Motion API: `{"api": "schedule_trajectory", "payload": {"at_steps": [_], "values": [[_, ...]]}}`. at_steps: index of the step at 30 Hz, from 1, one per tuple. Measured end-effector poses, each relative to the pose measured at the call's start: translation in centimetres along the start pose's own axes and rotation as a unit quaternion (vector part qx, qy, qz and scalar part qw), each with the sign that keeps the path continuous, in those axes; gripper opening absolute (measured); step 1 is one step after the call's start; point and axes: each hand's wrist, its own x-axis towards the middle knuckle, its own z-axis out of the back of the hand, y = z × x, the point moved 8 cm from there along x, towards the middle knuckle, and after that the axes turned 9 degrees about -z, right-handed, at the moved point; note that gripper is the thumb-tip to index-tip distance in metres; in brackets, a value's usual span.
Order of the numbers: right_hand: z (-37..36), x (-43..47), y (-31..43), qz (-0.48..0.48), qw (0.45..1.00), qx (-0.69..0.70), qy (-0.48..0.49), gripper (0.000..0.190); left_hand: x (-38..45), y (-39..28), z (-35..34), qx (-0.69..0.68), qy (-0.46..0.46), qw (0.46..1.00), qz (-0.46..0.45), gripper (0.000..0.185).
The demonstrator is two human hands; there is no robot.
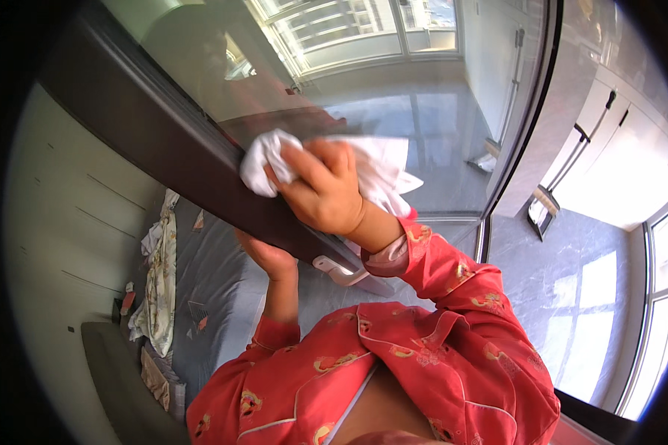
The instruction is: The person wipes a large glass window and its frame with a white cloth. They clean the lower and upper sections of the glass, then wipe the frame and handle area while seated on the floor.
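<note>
My right hand (325,186) is closed around a white cloth (270,161), bunched at the fingers. The rest of it hangs loose behind the wrist, against the glass pane (440,133). The bunched part lies on the dark brown frame (161,133), which runs diagonally along the pane. My left hand (270,258) holds the frame's lower side, with its fingertips hidden by the frame. A white handle (339,271) sticks out from the frame near its lower end, between my forearms. Both arms wear red patterned sleeves.
At left stands a bed with a dark grey sheet (206,278), a crumpled floral cloth (164,289) and a dark headboard (111,372). A long-handled dustpan and broom (544,211) lean near white cabinets (612,150). Grey tiles (568,272) cover the floor, with windows (659,311) at far right.
</note>
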Motion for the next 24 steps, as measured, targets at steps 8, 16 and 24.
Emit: {"api": "schedule_trajectory", "payload": {"at_steps": [8, 16, 24], "values": [[-0.9, 18.9, 0.7, 0.036, 0.996, 0.066, -0.049, 0.028, -0.1, 1.3, 0.4, -0.064, 0.001, 0.997, 0.046, 0.041], [-0.5, 3.1, 1.2, 0.013, 0.997, 0.046, 0.058, 0.038, -0.5, 2.0, 1.8, 0.006, 0.016, 1.0, 0.006, 0.043], [-1.7, 12.6, 1.8, 0.068, 0.997, 0.034, -0.009, 0.04, -0.7, 1.5, 0.6, -0.114, -0.062, 0.987, 0.09, 0.04]]}}
